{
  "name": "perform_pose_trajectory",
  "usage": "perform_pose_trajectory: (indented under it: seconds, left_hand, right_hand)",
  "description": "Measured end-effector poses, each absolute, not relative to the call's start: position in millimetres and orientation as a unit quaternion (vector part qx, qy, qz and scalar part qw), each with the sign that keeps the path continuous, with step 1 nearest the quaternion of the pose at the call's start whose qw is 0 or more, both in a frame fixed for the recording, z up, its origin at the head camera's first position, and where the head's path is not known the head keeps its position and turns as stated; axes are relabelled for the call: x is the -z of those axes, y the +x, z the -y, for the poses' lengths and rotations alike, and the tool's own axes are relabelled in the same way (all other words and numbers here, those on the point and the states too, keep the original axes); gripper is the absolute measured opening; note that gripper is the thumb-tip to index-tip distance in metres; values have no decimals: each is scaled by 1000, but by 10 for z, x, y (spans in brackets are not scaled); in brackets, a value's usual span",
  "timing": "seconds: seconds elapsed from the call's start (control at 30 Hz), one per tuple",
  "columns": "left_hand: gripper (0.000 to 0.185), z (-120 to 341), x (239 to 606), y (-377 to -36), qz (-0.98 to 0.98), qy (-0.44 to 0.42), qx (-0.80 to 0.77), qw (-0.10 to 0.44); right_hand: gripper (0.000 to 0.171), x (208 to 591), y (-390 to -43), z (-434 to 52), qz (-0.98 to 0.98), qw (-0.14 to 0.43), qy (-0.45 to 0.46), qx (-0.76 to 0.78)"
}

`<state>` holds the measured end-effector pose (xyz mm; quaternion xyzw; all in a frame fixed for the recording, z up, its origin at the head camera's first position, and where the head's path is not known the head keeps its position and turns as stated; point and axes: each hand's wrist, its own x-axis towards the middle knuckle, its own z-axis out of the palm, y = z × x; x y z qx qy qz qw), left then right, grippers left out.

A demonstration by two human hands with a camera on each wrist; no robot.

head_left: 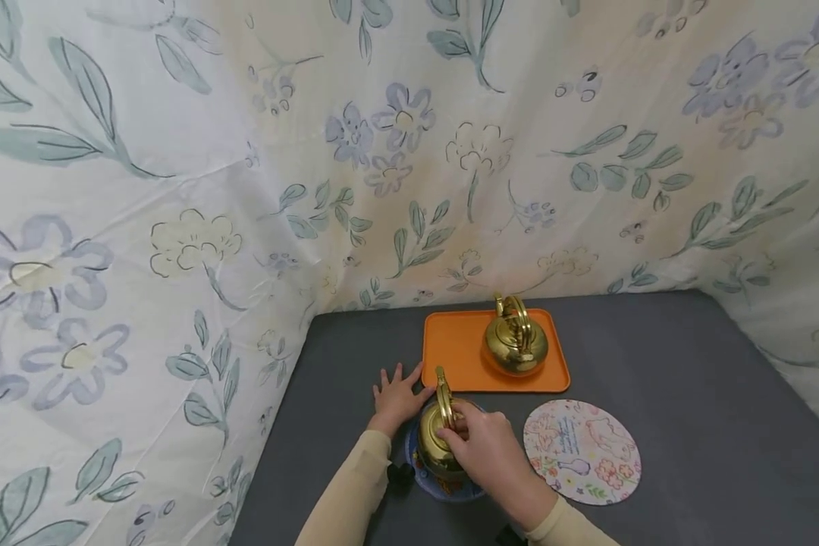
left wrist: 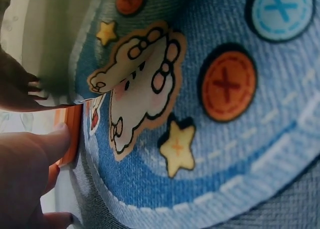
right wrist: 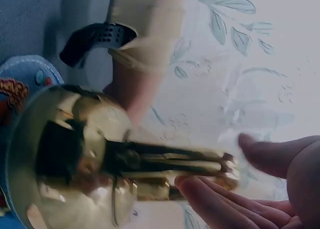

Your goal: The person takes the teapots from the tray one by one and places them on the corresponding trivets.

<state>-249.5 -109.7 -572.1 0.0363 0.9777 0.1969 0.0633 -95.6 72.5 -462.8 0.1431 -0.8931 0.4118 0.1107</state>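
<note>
A shiny gold teapot with an upright arched handle stands on a round blue denim-print mat. My right hand is at that handle. In the right wrist view its fingers are fairly straight, with a fingertip right at the handle, while the thumb stands apart from it. Left of the teapot, my left hand spreads its fingers over the dark tabletop, close to the near left corner of an orange tray. The left wrist view shows the mat's cartoon print, mirrored in the teapot's side.
A second gold teapot sits on the right part of the tray. To the right of the near teapot lies a round pink floral mat. Floral cloth hangs behind the dark table and along its sides.
</note>
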Motion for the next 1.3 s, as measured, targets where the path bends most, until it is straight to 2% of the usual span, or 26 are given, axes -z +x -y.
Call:
perform_pose_trajectory:
  seconds: [0.1,0.2,0.47,0.73,1.3]
  left_hand:
    - [67,1109,5775,-2464,-977,37,-195,72]
    - [67,1120,5800,-2446,-977,35,-195,76]
    - [67,1124,5763,-2449,-978,39,-194,74]
    - [67,1131,5718,-2451,-978,42,-190,79]
    - [66,1194,5679,-2445,-978,52,-189,69]
  right_hand:
    - [42,4593,-946,-770,896,113,121,-411]
    - [46,4537,-965,-833,904,141,105,-390]
    - [39,4478,-1107,-994,921,212,114,-307]
    - [45,4473,-1258,-1103,919,257,129,-271]
    - [47,4401,-1556,-1312,920,285,92,-254]
